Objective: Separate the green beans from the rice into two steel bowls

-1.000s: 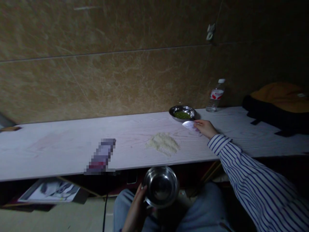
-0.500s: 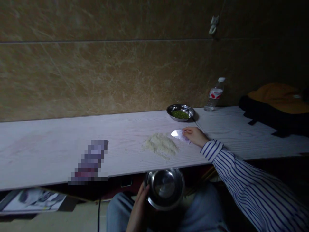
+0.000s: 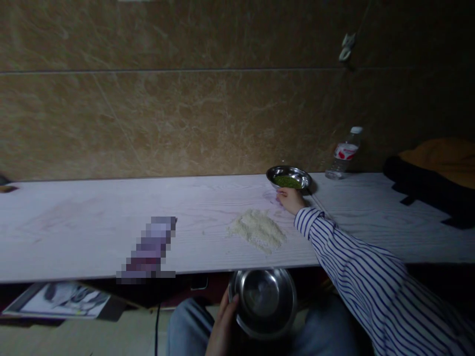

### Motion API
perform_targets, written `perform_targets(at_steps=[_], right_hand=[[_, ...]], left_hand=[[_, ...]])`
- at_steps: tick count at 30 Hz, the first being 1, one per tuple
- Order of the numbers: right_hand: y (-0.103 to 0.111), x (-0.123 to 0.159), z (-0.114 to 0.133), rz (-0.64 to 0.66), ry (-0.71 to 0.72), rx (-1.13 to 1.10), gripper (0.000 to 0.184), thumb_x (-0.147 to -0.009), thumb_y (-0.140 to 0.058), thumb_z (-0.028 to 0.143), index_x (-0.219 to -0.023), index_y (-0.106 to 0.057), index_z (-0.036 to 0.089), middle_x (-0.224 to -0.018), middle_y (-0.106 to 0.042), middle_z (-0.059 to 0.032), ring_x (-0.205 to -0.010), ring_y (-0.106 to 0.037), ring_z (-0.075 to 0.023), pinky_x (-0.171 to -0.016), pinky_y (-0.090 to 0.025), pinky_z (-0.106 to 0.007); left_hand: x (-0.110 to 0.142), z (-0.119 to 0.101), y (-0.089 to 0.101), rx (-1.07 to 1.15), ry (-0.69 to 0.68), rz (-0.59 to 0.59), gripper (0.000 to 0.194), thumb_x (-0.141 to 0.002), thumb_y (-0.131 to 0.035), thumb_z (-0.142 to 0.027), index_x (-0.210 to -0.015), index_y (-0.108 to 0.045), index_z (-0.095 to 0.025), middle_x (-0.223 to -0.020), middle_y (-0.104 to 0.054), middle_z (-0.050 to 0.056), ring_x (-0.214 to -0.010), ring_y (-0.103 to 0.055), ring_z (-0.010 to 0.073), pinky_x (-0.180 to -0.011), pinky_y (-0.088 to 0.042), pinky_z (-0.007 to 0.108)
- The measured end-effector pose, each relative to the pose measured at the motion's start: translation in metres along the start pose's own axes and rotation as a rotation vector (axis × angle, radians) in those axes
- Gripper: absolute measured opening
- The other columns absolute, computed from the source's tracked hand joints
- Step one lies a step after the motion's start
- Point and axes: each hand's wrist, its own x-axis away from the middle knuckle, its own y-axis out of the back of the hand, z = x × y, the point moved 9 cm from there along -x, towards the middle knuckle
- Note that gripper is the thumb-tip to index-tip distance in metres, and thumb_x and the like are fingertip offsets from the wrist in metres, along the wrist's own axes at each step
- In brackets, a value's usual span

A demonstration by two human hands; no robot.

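I sit at a long white wooden table [image 3: 74, 232]. My left hand [image 3: 221, 327] grips the rim of an empty steel bowl [image 3: 264, 302] held below the table's front edge, above my lap. A pile of white rice [image 3: 258, 230] lies on the table just beyond that bowl. My right hand [image 3: 291, 200], in a striped sleeve, rests on the table behind the pile, fingers closed on a small white card [image 3: 272, 197] that shows only faintly. Right behind this hand stands a small steel bowl of green beans [image 3: 289, 178].
A plastic water bottle [image 3: 344, 153] stands by the brown marble wall at the back right. A dark and orange bag [image 3: 438, 178] lies at the table's right end. A pixelated flat object [image 3: 148, 246] sits left of the rice. A magazine [image 3: 61, 299] lies under the table.
My right hand with the card swept from beside the bean bowl toward the rice pile, then back to the far side of the pile. The view shifted slightly; the left hand keeps holding the bowl.
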Motion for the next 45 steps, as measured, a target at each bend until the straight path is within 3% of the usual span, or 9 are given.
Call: perform_targets(at_steps=[5,9,17,21,27,31,36,41,45], right_hand=[[-0.02,0.019,0.001,0.135,0.016,-0.016,0.019,-0.084,-0.069,0.005,-0.099,-0.079,0.01,-0.076,-0.08,-0.0091,-0.062,-0.073,-0.0161,-0.059,-0.057,-0.024],[-0.019,0.032,0.004,0.195,0.035,-0.05,0.018,-0.082,-0.073,0.006,-0.097,-0.079,0.012,-0.071,-0.079,-0.0062,-0.053,-0.068,-0.0123,-0.052,-0.054,-0.02],[-0.001,0.024,-0.001,0.105,0.027,-0.051,0.017,-0.086,-0.067,0.005,-0.096,-0.077,0.014,-0.065,-0.076,-0.0029,-0.052,-0.066,-0.0106,-0.045,-0.049,-0.016],[0.002,0.039,-0.004,0.142,0.012,-0.05,0.016,-0.084,-0.07,0.006,-0.096,-0.078,0.013,-0.073,-0.079,-0.0061,-0.056,-0.07,-0.0126,-0.05,-0.053,-0.019],[0.035,0.055,-0.017,0.056,-0.022,-0.004,0.018,-0.086,-0.068,0.009,-0.101,-0.077,0.012,-0.078,-0.081,-0.0098,-0.059,-0.072,-0.0152,-0.051,-0.054,-0.021],[0.027,0.084,-0.02,0.083,-0.009,0.0,0.017,-0.086,-0.067,0.011,-0.1,-0.077,0.014,-0.079,-0.081,-0.0088,-0.066,-0.076,-0.0175,-0.049,-0.053,-0.02],[0.019,0.112,-0.013,0.124,0.007,-0.029,0.015,-0.087,-0.067,0.013,-0.098,-0.076,0.016,-0.08,-0.081,-0.0078,-0.066,-0.076,-0.0176,-0.051,-0.055,-0.021],[0.047,0.103,-0.018,0.005,-0.019,0.007,0.015,-0.088,-0.065,0.013,-0.098,-0.075,0.015,-0.078,-0.081,-0.0084,-0.056,-0.071,-0.0154,-0.049,-0.053,-0.021],[0.049,0.105,-0.025,0.004,-0.03,0.018,0.015,-0.088,-0.063,0.013,-0.097,-0.075,0.015,-0.075,-0.081,-0.0082,-0.05,-0.067,-0.0145,-0.046,-0.05,-0.022]], left_hand=[[0.011,-0.007,-0.006,0.058,0.021,0.032,0.06,-0.076,-0.084,-0.04,-0.134,-0.072,-0.027,-0.14,-0.07,0.013,-0.147,-0.047,0.036,-0.121,-0.035,0.048],[0.017,-0.012,-0.009,-0.015,0.003,-0.002,0.052,-0.081,-0.08,-0.041,-0.131,-0.074,-0.028,-0.143,-0.069,0.011,-0.153,-0.039,0.0336,-0.12,-0.036,0.045],[0.019,-0.011,-0.025,0.053,-0.003,0.099,0.056,-0.078,-0.083,-0.042,-0.132,-0.074,-0.027,-0.136,-0.073,0.013,-0.144,-0.051,0.0356,-0.118,-0.038,0.046],[0.021,-0.011,-0.026,0.031,0.017,0.077,0.058,-0.08,-0.081,-0.043,-0.135,-0.072,-0.027,-0.139,-0.071,0.012,-0.145,-0.05,0.0347,-0.118,-0.039,0.047],[0.023,-0.016,-0.031,-0.002,-0.018,0.026,0.056,-0.081,-0.079,-0.04,-0.134,-0.07,-0.026,-0.152,-0.061,0.012,-0.149,-0.045,0.0356,-0.121,-0.036,0.049],[0.026,-0.014,-0.039,0.012,-0.023,0.009,0.055,-0.084,-0.077,-0.034,-0.138,-0.068,-0.025,-0.152,-0.061,0.012,-0.15,-0.044,0.0321,-0.122,-0.035,0.044],[0.036,-0.009,-0.055,0.087,0.055,0.033,0.067,-0.089,-0.071,-0.032,-0.153,-0.053,-0.027,-0.15,-0.063,0.013,-0.139,-0.057,0.036,-0.115,-0.045,0.053],[0.039,-0.01,-0.061,0.072,0.016,0.055,0.067,-0.087,-0.073,-0.031,-0.151,-0.055,-0.026,-0.146,-0.067,0.011,-0.14,-0.056,0.0312,-0.12,-0.04,0.045],[0.037,-0.008,-0.061,0.036,-0.007,0.032,0.058,-0.089,-0.071,-0.03,-0.146,-0.06,-0.025,-0.148,-0.066,0.009,-0.145,-0.052,0.0275,-0.123,-0.033,0.04]])
